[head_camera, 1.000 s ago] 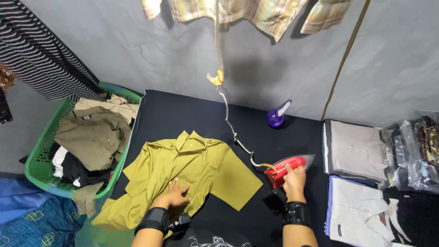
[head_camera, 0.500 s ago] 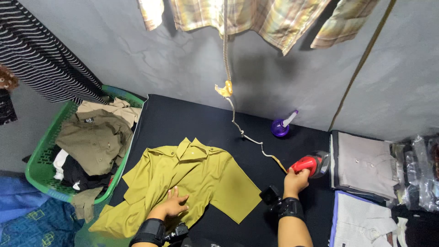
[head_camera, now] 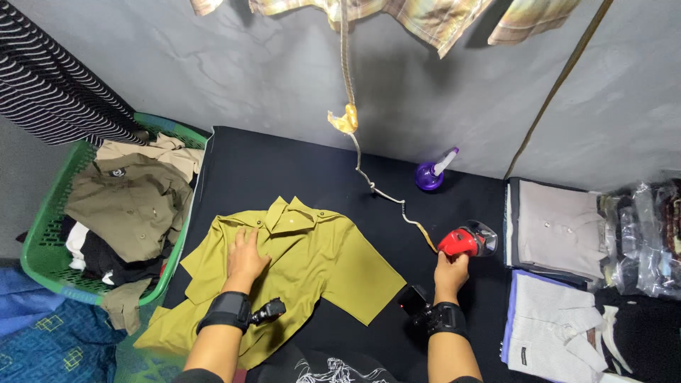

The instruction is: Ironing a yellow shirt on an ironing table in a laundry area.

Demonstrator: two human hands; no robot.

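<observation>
The left hand (head_camera: 246, 257) lies flat and open on the olive shirt (head_camera: 284, 273), spread near the left of the black table (head_camera: 284, 170). The right hand (head_camera: 451, 271) grips the red iron (head_camera: 464, 241) at right. The shirt looks light, soft and easily wrinkled, best held at collar or hem; the iron looks heavy and belongs held by its handle.

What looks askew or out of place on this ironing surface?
Little stands out. The shirt lies crooked, its hem hanging off the near-left edge of the black table. The left hand presses it flat; the right hand holds the red iron off to the side. No spills or damage visible.
</observation>
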